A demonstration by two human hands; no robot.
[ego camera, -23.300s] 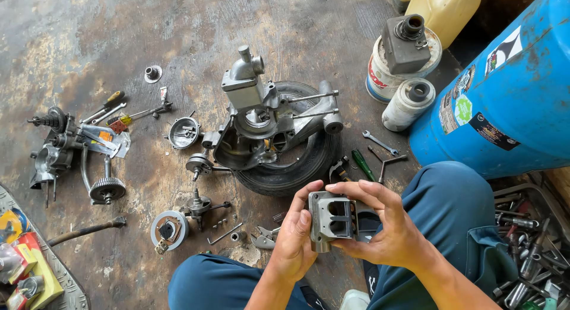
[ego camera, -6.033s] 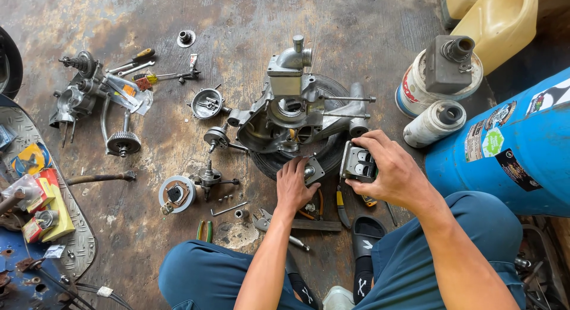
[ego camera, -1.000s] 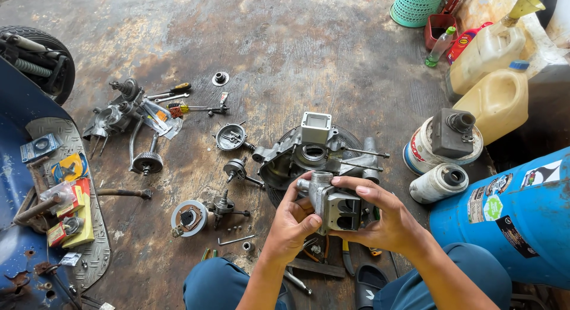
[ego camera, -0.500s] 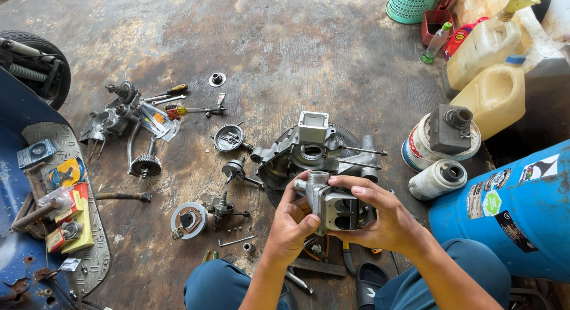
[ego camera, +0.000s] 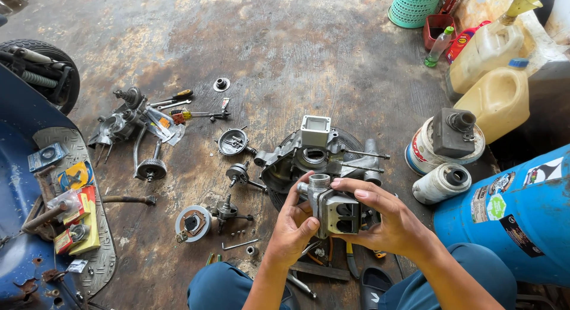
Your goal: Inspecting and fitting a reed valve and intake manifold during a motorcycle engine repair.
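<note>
Here:
- Left hand [ego camera: 294, 227] and right hand [ego camera: 386, 221]: both gripping the grey carburettor body [ego camera: 332, 208].
- Carburettor body: held above the floor [ego camera: 285, 60], just before the engine crankcase [ego camera: 314, 158].

Stained concrete floor [ego camera: 285, 54] carries an engine case [ego camera: 309, 158], screwdrivers [ego camera: 196, 114], and jugs [ego camera: 499, 99].

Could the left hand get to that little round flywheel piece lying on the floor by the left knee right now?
Probably not at once: the left hand is wrapped around the grey metal part, shared with the right hand. The round piece lies open on the floor, nothing covering it.
</note>
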